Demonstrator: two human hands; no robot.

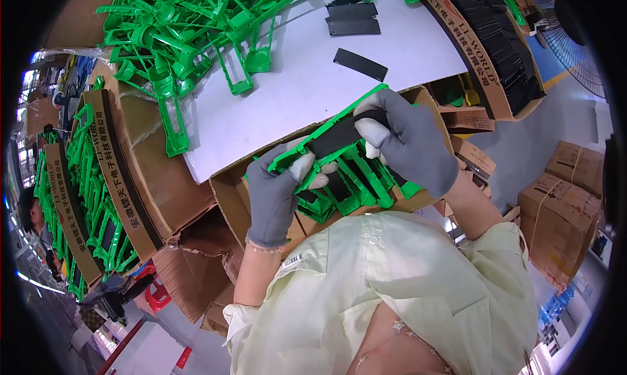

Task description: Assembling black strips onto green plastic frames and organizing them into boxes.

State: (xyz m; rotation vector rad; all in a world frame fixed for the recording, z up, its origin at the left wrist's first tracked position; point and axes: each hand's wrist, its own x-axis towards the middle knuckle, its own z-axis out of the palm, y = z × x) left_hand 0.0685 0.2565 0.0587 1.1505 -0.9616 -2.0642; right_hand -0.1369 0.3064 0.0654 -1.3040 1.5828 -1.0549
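Observation:
My left hand [277, 189], in a grey glove with pale fingertips, is closed on the near left end of a green plastic frame [287, 158]. A flat black plate [332, 138] lies along that frame. The gloved right hand [415, 140] pinches the plate's right end, with thumb and fingers pressed on it; the fingers partly hide how it sits in the frame. Just below both hands, an open cardboard box [230, 202] holds several green frames [356, 179], some with black plates in them.
Beyond the box, a white tabletop [261, 107] carries a tangled heap of green frames [189, 29] and loose black plates [360, 64]. Cartons of green parts [111, 225] stand at left. A carton of black plates [493, 35] is at far right, with a fan [575, 55] beyond. Closed cartons [558, 211] sit at right.

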